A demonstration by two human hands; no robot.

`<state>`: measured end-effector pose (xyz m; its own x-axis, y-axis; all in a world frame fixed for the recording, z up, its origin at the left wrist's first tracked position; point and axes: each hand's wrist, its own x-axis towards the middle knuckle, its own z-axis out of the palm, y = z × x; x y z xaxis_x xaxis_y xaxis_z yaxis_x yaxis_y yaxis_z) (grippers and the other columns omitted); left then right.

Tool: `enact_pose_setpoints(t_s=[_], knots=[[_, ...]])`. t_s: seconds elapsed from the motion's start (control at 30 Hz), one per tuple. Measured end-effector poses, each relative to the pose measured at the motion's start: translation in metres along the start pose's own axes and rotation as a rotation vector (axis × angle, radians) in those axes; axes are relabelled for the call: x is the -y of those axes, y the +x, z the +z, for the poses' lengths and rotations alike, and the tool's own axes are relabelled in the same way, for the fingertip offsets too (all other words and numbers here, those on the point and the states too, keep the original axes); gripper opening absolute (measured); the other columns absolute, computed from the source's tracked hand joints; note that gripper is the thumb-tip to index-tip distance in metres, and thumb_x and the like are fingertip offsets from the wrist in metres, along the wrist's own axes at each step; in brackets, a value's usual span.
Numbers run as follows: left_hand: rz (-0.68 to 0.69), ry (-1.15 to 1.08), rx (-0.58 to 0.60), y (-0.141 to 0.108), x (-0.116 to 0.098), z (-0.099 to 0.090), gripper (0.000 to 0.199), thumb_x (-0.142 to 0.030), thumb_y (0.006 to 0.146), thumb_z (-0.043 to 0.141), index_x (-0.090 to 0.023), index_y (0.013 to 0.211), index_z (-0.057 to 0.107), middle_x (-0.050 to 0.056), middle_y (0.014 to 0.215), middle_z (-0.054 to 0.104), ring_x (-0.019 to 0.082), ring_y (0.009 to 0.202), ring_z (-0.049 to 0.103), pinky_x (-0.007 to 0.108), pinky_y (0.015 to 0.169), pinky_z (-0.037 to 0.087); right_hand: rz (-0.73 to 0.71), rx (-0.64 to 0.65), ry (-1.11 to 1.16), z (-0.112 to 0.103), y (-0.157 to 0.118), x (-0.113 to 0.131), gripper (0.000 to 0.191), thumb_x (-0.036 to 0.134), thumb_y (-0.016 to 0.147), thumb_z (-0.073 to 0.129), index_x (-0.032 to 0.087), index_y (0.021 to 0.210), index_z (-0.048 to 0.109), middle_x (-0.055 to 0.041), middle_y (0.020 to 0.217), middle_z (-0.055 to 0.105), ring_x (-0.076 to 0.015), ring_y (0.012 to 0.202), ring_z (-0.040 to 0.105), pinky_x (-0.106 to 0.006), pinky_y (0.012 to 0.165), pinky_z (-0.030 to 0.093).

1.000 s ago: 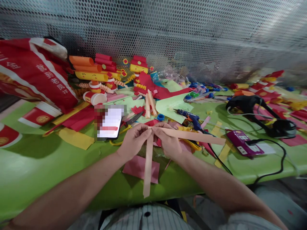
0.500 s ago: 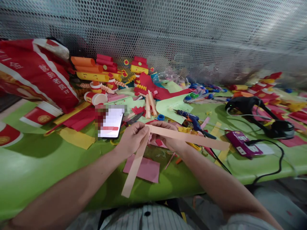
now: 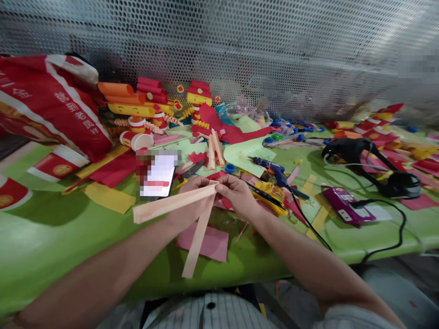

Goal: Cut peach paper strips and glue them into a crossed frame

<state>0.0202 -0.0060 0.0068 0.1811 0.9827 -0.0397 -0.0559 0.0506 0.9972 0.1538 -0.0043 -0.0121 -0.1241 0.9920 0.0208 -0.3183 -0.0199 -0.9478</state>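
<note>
Two long peach paper strips (image 3: 174, 203) meet at one end between my hands. One strip points left across my left wrist; the other hangs toward the table's front edge. My left hand (image 3: 195, 196) is closed around the joined end, its fingers partly behind the paper. With thumb and fingers, my right hand (image 3: 236, 194) pinches the same corner. Below the strips lies a pink paper rectangle (image 3: 209, 242). Beyond my hands stand folded peach paper pieces (image 3: 215, 151), close to scissors (image 3: 194, 169) and a blue tape roll or ring (image 3: 229, 168).
A phone (image 3: 157, 176) lies left of my hands. On the right are a blue glue gun (image 3: 270, 169) with its cord, a purple power strip (image 3: 348, 205) and a black headset (image 3: 363, 160). Paper cups (image 3: 60, 162), paper figures (image 3: 137, 109) and a red bag (image 3: 58, 100) stand left.
The strip that pointed right now lies over to the left, folded across the joint. My right hand has moved to pinch the corner, and the hanging strip has shifted slightly right.
</note>
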Motion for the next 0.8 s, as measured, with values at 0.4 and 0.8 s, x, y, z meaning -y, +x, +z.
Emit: enact_pose_setpoints(t_s=[0.4, 0.8], knots=[[0.11, 0.062, 0.041, -0.002, 0.0, 0.002, 0.009, -0.024, 0.068, 0.063, -0.017, 0.072, 0.058, -0.001, 0.068, 0.058, 0.012, 0.062, 0.053, 0.024, 0.056, 0.045, -0.117, -0.09, -0.291, 0.007, -0.005, -0.001, 0.032, 0.051, 0.071, 0.058, 0.02, 0.067, 0.049, 0.0041, 0.057, 0.049, -0.0097, 0.053, 0.046, -0.024, 0.05, 0.041], [0.236, 0.3, 0.105, 0.002, 0.005, -0.003, 0.008, -0.029, 0.075, 0.06, -0.023, 0.079, 0.058, 0.002, 0.078, 0.059, 0.019, 0.078, 0.057, 0.032, 0.074, 0.046, -0.207, -0.207, -0.458, 0.012, -0.009, -0.006, 0.029, 0.048, 0.081, 0.045, 0.023, 0.067, 0.043, 0.0027, 0.057, 0.043, -0.0121, 0.054, 0.04, -0.025, 0.048, 0.036]])
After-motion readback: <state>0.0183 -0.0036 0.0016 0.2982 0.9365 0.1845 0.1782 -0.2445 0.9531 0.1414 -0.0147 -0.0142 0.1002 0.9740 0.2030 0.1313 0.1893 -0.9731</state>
